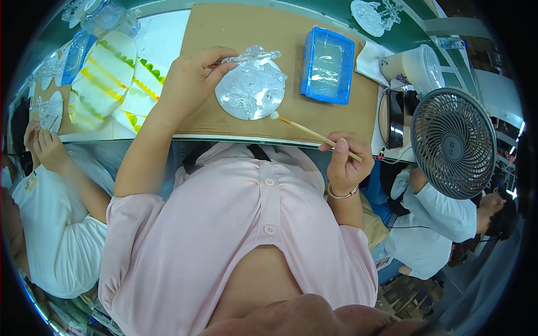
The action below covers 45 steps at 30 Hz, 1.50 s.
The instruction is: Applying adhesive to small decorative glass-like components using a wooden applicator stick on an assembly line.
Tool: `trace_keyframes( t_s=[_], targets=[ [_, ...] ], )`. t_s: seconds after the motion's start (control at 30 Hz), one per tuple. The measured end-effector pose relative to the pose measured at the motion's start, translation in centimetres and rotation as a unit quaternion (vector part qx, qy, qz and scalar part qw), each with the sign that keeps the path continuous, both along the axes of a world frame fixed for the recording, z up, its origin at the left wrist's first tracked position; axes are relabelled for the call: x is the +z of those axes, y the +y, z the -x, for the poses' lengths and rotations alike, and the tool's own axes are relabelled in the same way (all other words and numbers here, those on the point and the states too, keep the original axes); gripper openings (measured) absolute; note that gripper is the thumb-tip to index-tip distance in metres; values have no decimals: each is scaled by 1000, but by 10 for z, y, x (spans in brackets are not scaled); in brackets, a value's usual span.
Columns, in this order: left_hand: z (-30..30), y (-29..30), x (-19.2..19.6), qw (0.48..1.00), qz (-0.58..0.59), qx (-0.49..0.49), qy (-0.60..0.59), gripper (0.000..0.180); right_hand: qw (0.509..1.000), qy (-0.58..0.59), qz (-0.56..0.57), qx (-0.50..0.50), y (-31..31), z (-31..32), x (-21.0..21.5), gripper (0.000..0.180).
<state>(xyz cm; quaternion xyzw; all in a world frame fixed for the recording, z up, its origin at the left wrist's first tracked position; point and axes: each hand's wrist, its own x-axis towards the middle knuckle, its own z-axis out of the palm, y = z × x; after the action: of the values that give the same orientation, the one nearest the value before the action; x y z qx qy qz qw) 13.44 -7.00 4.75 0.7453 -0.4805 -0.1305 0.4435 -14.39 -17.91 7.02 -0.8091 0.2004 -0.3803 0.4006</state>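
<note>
The left hand (196,71) has a clear disc (242,99) in its grip; the right hand (348,162) pinches a brush (311,132) beside it. Brushwork seems underway, its remainder unclear.

Bright, cool light glints off the clear disc (246,96), while fisheye edges curve into black

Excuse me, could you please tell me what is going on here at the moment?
A seated person's left hand holds a clear, round plastic piece by its upper part, over a brown board. The right hand holds a thin wooden stick with its white tip at the lower right edge of the piece; whether they touch is hard to tell. A blue tray sits to the right on the board, with a fan farther right.
</note>
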Motion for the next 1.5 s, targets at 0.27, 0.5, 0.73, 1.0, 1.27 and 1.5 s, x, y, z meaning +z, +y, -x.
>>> trace_keyframes(
  t_s=[0.27, 0.5, 0.73, 1.0, 1.27, 1.5],
  targets=[
    [5, -1, -4, 1000, -15, 12, -15, 20, 1000, -3, 5, 21, 3, -10, -8, 7],
    [5, -1, -2, 997, 11, 5, -78, 18, 995, 17, 86, 45, 5, -22, -14, 7],
    [5, -4, -2, 991, 40, -9, -130, 15, 972, 50, 215, 73, 4, -46, -21, 11],
    [10, -5, -1, 984, 43, 3, -175, 14, 954, 88, 271, 99, 2, -59, -12, 14],
    [8, -3, -2, 980, 45, -3, -192, 13, 977, 65, 158, 125, -8, -58, -17, 9],
    [9, -4, -3, 976, 49, -10, -214, 13, 994, 37, -38, 94, -19, -55, -37, 10]
  ],
)
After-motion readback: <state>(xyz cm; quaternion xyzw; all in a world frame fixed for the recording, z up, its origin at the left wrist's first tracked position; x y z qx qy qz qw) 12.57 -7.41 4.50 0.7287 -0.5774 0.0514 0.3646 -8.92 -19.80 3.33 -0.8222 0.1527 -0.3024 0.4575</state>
